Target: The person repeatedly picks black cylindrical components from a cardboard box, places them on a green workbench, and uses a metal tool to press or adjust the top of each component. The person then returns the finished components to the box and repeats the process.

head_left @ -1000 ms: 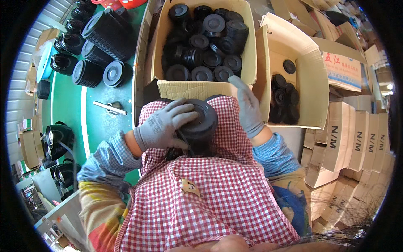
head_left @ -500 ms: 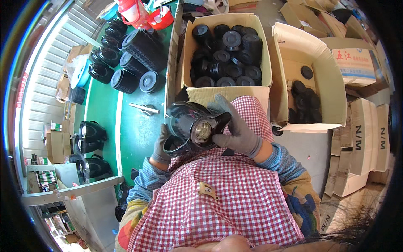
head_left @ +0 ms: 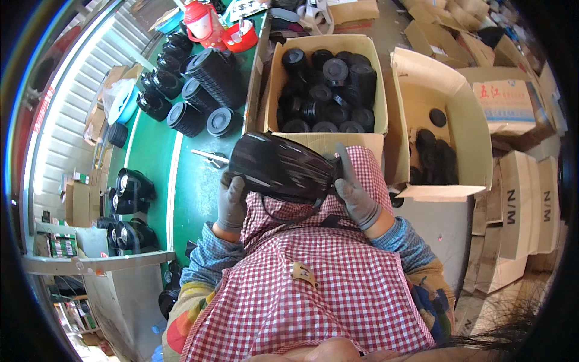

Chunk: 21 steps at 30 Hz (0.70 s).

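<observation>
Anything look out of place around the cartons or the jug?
One thing: a small dark object shows just outside the right-hand open carton, near its front corner, looking stray; too small to identify. The black jug shows no obvious damage.

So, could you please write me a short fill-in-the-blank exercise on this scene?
1. The left hand and the right hand hold a glossy vessel whose colour is ____.
2. The gloves on both hands are coloured ____.
3. The tabletop on the person's left is coloured ____.
4. The left open box holds ____ round dark pieces than the right open box.

Missing words: black; grey; green; more.
</observation>
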Available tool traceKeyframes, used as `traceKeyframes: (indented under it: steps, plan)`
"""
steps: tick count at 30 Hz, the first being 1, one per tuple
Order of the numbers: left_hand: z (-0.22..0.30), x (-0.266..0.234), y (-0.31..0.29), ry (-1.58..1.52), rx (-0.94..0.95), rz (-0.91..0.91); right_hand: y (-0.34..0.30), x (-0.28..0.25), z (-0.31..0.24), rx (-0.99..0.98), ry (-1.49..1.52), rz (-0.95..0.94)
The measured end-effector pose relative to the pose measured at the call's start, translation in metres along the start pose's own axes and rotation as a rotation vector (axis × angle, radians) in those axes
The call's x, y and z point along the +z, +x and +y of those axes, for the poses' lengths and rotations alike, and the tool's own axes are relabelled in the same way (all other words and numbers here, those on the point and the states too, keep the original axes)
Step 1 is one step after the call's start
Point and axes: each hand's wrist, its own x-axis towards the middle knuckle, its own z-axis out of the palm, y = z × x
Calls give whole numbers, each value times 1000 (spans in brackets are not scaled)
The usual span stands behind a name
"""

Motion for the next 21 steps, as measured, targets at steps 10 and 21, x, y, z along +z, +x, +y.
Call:
traceKeyframes:
  steps: [10, 21]
  plan:
    - [41, 27, 31, 1024, 690, -613, 1, -27, 21, 191, 308, 86]
    - [20, 44, 42, 837, 598, -434, -5, -16, -13, -126, -103, 244]
